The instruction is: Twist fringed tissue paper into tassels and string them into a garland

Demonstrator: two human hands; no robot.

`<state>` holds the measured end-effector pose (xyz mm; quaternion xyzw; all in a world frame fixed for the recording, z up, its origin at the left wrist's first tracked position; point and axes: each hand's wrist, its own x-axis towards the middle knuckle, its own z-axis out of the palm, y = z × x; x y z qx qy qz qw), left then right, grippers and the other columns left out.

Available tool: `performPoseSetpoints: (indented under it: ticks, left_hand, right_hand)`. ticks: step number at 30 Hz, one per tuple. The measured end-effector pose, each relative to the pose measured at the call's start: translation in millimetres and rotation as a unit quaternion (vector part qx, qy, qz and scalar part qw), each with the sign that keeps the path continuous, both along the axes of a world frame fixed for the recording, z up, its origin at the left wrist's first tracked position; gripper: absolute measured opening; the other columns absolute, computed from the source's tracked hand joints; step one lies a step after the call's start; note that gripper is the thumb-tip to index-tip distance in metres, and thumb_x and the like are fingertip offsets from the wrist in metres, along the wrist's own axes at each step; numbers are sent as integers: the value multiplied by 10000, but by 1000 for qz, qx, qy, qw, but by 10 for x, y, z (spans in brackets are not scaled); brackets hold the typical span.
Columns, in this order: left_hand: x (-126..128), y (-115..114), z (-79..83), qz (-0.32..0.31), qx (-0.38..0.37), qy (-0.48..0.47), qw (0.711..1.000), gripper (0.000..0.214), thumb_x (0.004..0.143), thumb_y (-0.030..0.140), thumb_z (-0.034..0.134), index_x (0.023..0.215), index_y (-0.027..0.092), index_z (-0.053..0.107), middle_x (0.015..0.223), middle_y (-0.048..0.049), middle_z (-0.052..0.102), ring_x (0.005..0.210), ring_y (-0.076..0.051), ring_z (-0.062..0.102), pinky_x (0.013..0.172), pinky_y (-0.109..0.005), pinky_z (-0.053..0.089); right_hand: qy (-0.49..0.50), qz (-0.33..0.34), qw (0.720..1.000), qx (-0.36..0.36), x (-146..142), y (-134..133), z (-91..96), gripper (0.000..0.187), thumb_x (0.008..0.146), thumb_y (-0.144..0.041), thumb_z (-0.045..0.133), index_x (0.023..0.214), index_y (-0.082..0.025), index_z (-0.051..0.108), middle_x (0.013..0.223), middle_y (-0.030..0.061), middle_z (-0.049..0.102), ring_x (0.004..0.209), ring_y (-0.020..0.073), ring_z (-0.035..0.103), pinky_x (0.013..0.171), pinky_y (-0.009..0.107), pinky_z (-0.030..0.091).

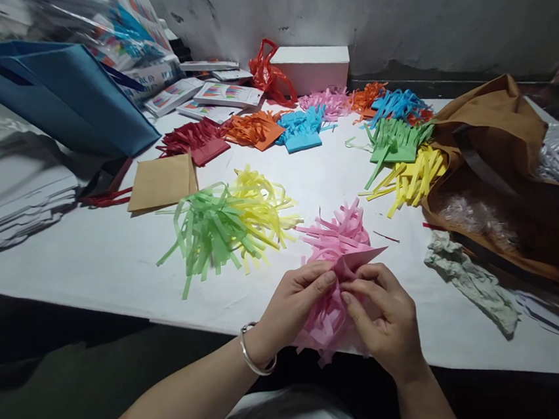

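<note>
Both my hands pinch a bundle of pink paper strips [326, 320] near the table's front edge. My left hand [293, 300], with a silver bracelet at the wrist, grips the top of the bundle from the left. My right hand [386, 318] holds it from the right, fingers closed on a folded pink corner that points right. The cut strips hang down between my hands. Just behind lies a loose pile of pink strips [335, 230].
On the white table [92, 267] lie heaps of green [207, 229] and yellow strips [264, 204], plus fringed paper stacks in red, orange, blue, green and yellow farther back. A brown bag [501, 148] sits right, a blue bag [66, 98] left, a crumpled cloth [469, 280] nearby.
</note>
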<state>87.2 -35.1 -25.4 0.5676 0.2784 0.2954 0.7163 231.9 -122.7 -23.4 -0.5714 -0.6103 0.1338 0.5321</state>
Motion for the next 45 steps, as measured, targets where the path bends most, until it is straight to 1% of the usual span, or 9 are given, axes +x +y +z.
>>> performPoseSetpoints:
  ticks: [9,14,19,23,28,34,39,42,45]
  left_hand:
    - [26,-26,39,2,89,0,996,317,882,435,678,1052,170,715,1019,-83,695,978,-221,624,899,-343,492]
    - [13,18,109,-3,182,26,983,204,866,285,694,1033,168,683,982,-63,671,910,-187,613,819,-298,492]
    - [-58,86,126,11,246,70,967,154,938,163,539,1005,179,677,933,-42,694,853,-151,620,784,-271,489]
    - [-67,72,122,39,323,96,941,167,923,106,521,987,175,659,891,-37,693,808,-141,620,747,-256,495]
    - [-30,-15,82,57,434,84,895,233,907,68,517,1087,171,625,983,-75,681,889,-159,640,778,-257,532]
    - [-65,-21,39,31,490,65,868,270,921,47,503,1127,182,612,983,-88,685,875,-164,655,752,-244,542]
    - [-146,185,93,36,495,95,863,243,935,59,519,1110,190,624,900,-57,695,794,-144,653,704,-233,526]
    - [-118,269,178,48,556,95,824,308,936,45,492,1192,184,592,1014,-102,693,892,-174,652,762,-280,533]
    - [-45,278,286,11,612,87,786,369,921,54,498,1263,181,555,1130,-140,665,1012,-217,621,843,-353,522]
  right_hand:
    - [19,-12,999,-29,-22,16,-26,60,921,-158,570,921,-207,606,967,36,561,923,164,579,790,284,503]
    - [18,14,999,-44,-19,0,-38,67,927,-170,526,948,-200,583,1001,49,554,947,176,564,796,304,498]
    - [77,-89,993,-29,40,-29,-25,94,920,-163,528,856,-218,571,906,10,559,857,148,563,710,262,469]
    - [65,-131,989,26,-31,-36,-1,94,884,-178,586,963,-216,553,1014,43,583,989,190,585,845,345,492]
    - [-68,-178,979,70,-234,23,2,518,867,-215,638,1343,-172,438,1260,155,554,1201,264,545,983,464,494]
    - [-212,-238,947,40,-117,73,-41,356,931,-86,459,1250,-163,595,1103,120,713,1039,233,668,932,394,531]
    - [-66,-175,982,-28,53,38,129,220,905,-164,484,922,-178,703,821,32,736,713,155,691,680,245,548]
    - [18,-127,986,-107,66,20,202,236,909,-246,473,889,-188,701,799,19,720,670,149,664,603,230,517]
    - [64,-92,982,-151,67,16,212,260,920,-298,467,942,-191,703,775,13,696,691,157,654,604,232,506]
